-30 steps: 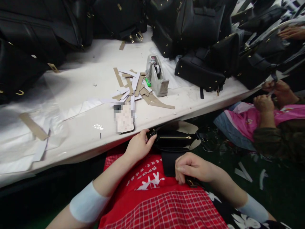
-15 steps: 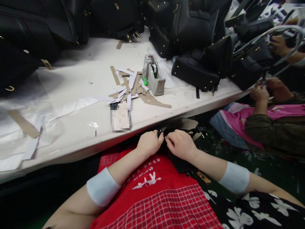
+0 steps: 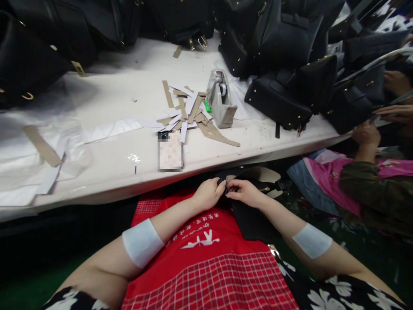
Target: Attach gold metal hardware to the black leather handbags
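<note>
A black bag (image 3: 251,219) rests on my lap below the table edge, with a gold clasp plate (image 3: 274,250) at its lower end and a pale lining piece (image 3: 263,174) showing behind. My left hand (image 3: 209,193) is closed on a narrow black strap of this bag, its end poking up past the thumb. Close beside it, almost touching, my right hand (image 3: 244,192) has its fingers bent and pinched at the same black part. Whatever small piece lies between the right fingertips is too dark to make out.
On the white table (image 3: 106,94) are a phone (image 3: 171,151), a heap of cardboard strips (image 3: 183,110) and a tape dispenser (image 3: 222,101). Black handbags (image 3: 279,99) crowd the back and right. A co-worker's hands (image 3: 368,133) work at the right.
The view has shifted slightly, so the table things sit further right. My right fingers have changed their hold beside the left hand; the bag's black panel now hangs more in sight.
</note>
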The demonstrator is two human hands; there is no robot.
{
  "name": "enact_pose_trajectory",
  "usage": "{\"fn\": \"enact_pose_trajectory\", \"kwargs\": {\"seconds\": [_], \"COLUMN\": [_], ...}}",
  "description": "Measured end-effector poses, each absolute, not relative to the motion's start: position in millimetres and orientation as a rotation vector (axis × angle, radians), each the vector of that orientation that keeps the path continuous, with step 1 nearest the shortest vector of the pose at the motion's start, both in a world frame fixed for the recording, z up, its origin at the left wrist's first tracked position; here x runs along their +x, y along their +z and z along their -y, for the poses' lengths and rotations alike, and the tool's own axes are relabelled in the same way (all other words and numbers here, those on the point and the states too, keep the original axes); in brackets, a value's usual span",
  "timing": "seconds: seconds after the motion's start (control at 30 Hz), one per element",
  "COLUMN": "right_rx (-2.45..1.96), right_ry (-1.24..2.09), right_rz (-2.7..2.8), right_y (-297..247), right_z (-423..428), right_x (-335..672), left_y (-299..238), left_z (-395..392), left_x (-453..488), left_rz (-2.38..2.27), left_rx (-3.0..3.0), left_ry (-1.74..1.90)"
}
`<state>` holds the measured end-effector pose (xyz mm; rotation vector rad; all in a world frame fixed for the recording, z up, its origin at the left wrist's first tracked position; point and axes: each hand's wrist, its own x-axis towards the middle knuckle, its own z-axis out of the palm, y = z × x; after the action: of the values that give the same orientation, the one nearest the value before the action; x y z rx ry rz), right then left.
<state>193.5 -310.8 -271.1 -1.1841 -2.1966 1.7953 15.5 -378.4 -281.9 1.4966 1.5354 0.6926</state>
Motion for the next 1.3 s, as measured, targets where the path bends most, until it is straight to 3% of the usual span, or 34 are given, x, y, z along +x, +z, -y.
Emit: {"fn": "enact_pose_trajectory", "kwargs": {"seconds": [0.43, 0.77, 1.1, 1.3], "right_rx": [-1.270, -1.079, -1.183, -1.263], "right_ry": [1.469, 1.377, 1.096, 0.583], "right_rz": [2.130, 2.467, 2.707, 3.310], "right_y": [-283.8, -278.4, -263.5, -243.8], "right_z": [327.8, 322.5, 300.9, 305.8], "right_x": [188.8, 188.8, 201.1, 180.3], "left_y": [-284.9, -285.2, -287.5, -282.0], "left_z": [374.7, 373.4, 373.6, 371.3], "left_x": [14.5, 16.3, 10.1, 16.7], "left_rz": [-1.608, -1.639, -1.671, -1.697], "left_rx": [1.380, 1.379, 1.366, 1.359], "left_ry": [0.766, 0.753, 0.723, 0.640]}}
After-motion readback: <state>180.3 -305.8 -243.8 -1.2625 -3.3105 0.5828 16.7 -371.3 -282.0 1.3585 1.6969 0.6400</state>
